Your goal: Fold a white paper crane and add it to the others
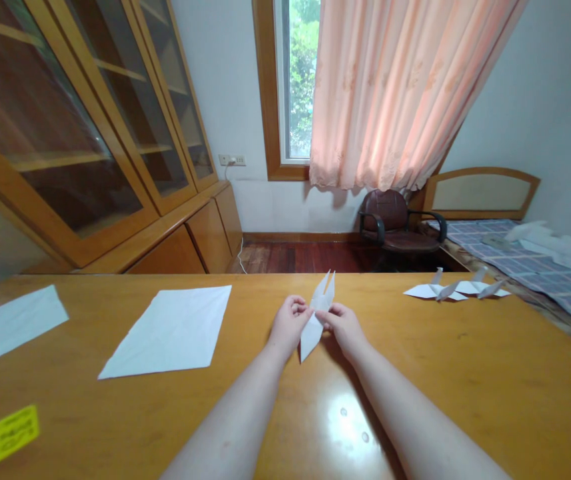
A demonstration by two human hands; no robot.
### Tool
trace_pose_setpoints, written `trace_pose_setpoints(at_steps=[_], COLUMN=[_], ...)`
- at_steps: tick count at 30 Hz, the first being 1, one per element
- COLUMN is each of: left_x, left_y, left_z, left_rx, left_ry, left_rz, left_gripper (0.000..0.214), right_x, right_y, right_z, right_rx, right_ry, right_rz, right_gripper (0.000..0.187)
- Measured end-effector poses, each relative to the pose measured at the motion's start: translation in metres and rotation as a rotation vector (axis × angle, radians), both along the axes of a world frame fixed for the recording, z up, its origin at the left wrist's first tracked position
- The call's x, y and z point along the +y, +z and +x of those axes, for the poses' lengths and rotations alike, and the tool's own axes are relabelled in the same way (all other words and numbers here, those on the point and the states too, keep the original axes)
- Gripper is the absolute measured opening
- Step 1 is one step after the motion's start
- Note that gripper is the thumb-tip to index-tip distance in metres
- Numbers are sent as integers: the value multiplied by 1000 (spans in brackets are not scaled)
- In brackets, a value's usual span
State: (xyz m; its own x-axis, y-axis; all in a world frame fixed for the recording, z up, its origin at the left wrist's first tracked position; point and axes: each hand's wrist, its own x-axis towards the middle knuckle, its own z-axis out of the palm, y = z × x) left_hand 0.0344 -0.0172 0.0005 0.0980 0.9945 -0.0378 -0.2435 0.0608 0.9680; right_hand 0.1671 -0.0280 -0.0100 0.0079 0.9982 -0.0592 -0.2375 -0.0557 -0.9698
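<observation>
From the head view, I see the left hand (pixel 288 327) and the right hand (pixel 346 328) both pinching a slim white folded-paper form with two pointed tips (pixel 311 337), held between them near the far edge of the glossy yellow-brown wooden bench (pixel 130 427). I'd call this a shaping fold; a next crease would want steady fingertips and aligned layers. The tall glass-doored wooden cabinet (pixel 98 113) shows shelves, its contents hard to make out through reflections.
</observation>
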Motion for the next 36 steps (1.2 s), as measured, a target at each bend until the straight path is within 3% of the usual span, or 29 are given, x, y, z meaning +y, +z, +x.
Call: trace_pose_setpoints(at_steps=[5, 12, 21, 26, 30, 36], left_x=[2, -1, -4, -8, -8, -8], left_y=[-2, 3, 4, 1, 0, 3], left_z=[-2, -2, -1, 2, 2, -2], left_rx=[114, 159, 168, 287, 398, 454], left_ry=[-40, -112, -217, -361, -374, -446], left_rz=[6, -13, -14, 16, 22, 19], left_gripper=[28, 29, 31, 29, 28, 33], right_x=[-1, -1, -7, -6, -6, -6], right_y=[2, 4, 12, 13, 12, 9], right_z=[0, -3, -2, -2, -4, -7], right_rx=[-45, -9, 137, 136, 147, 200], right_ry=[62, 2, 127, 81, 107, -16], right_rz=[9, -13, -67, -93, -92, -166], right_gripper=[21, 34, 46, 40, 35, 30])
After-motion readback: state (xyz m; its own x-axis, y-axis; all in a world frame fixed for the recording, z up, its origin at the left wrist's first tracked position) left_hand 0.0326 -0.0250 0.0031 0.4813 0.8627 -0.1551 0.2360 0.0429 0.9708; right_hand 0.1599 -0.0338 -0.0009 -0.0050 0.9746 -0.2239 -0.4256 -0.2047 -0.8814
